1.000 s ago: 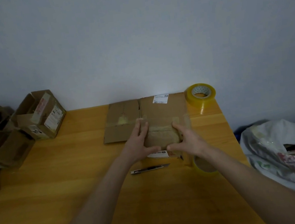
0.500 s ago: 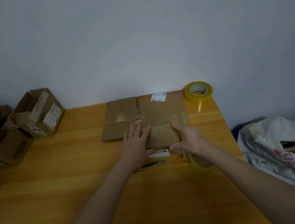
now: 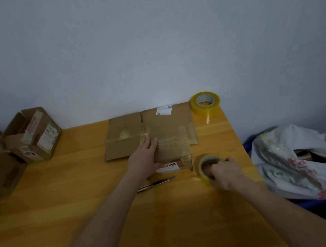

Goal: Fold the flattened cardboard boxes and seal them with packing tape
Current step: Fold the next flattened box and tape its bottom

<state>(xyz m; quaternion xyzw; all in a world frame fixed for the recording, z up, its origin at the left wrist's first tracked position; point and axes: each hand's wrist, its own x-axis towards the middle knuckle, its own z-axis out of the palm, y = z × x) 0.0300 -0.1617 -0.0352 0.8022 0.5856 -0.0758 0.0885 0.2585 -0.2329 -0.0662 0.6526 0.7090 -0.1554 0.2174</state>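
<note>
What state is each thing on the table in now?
small box: folded, taped on top.
flattened cardboard: lies flat beneath it.
left hand: flat, pressing the small box.
right hand: grips near tape roll.
far tape roll: lies flat, untouched.
knife: lies on table, untouched.

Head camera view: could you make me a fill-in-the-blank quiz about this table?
The left hand lies flat on the flattened ___.
The right hand grips a roll of ___.
A second tape roll stands at the far ___ corner of the table.
Missing: cardboard box; packing tape; right.
</note>
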